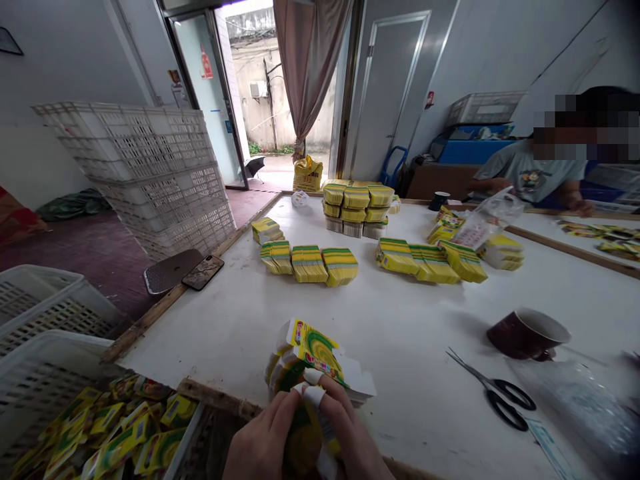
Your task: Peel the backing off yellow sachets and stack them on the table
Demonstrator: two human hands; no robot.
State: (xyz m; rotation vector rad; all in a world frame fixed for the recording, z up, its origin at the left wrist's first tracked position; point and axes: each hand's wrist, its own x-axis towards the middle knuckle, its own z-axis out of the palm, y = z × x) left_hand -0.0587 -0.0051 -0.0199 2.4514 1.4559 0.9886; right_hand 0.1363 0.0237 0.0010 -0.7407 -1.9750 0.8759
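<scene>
My left hand [263, 437] and my right hand [353, 433] meet at the near table edge, fingers closed round one yellow-green carton [303, 440]. White coverings sit on some of my fingertips. The carton is partly hidden by my fingers and somewhat blurred. Just beyond my hands lies a pile of flat, unfolded cartons [320, 343], printed yellow and green with white flaps. Left of the table, a white crate [60, 347] holds many cartons [120, 427] of the same print.
Bundled carton stacks [310, 263] stand in rows across the white table [225, 333], with a taller block [357, 203] behind. Scissors [493, 387], a brown mug [527, 333] and clear plastic [580, 407] lie at right. A phone [203, 272] rests at the left edge. A person [535, 167] sits across.
</scene>
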